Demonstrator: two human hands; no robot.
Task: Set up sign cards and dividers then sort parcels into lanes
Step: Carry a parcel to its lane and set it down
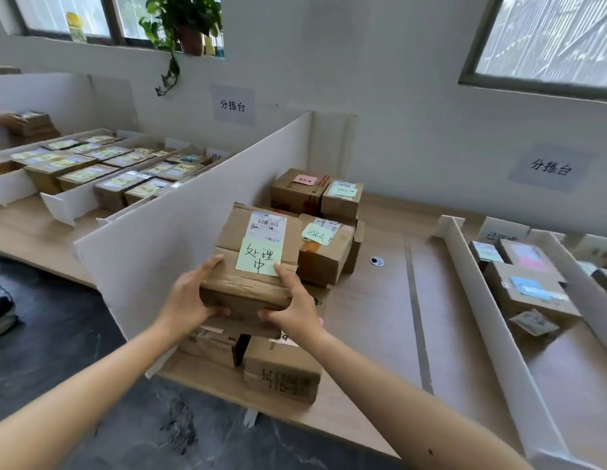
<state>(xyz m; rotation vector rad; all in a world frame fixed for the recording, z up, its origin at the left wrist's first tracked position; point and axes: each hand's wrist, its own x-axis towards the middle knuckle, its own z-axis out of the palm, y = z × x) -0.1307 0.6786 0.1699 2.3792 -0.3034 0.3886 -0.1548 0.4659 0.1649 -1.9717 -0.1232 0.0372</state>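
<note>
You hold a cardboard parcel (251, 266) in both hands, lifted above the near left part of the tabletop (373, 317). Your left hand (190, 300) grips its near left corner: the thumb lies on top and the fingers (220, 312) curl under the front edge. Your right hand (292, 307) grips the near right corner the same way, with its thumb resting on the lower corner of a green sticky note (259, 259) that bears handwritten characters. A white shipping label (268, 225) sits just beyond the note, at 12 o'clock from it.

Under the held parcel, at 6 o'clock, more brown boxes (281, 368) lie on the tabletop. At 1 o'clock from it stands a stack of parcels (315, 212) with green and pink notes on top. A tall white partition board (180, 232) stands upright just beside your left hand, at 9 o'clock.

At 3 o'clock, well apart from the parcel, long white dividers (482, 300) lie across the tabletop and form lanes. Several parcels (522, 290) lie between them, and a sign card (502, 234) stands at the far end of one lane. A paper wall sign (549, 167) hangs above at 2 o'clock.

Beyond the partition, at 10 o'clock, rows of labelled parcels (92, 164) fill lanes on a neighbouring surface, and another person's hand (10, 118) touches a stack there.
</note>
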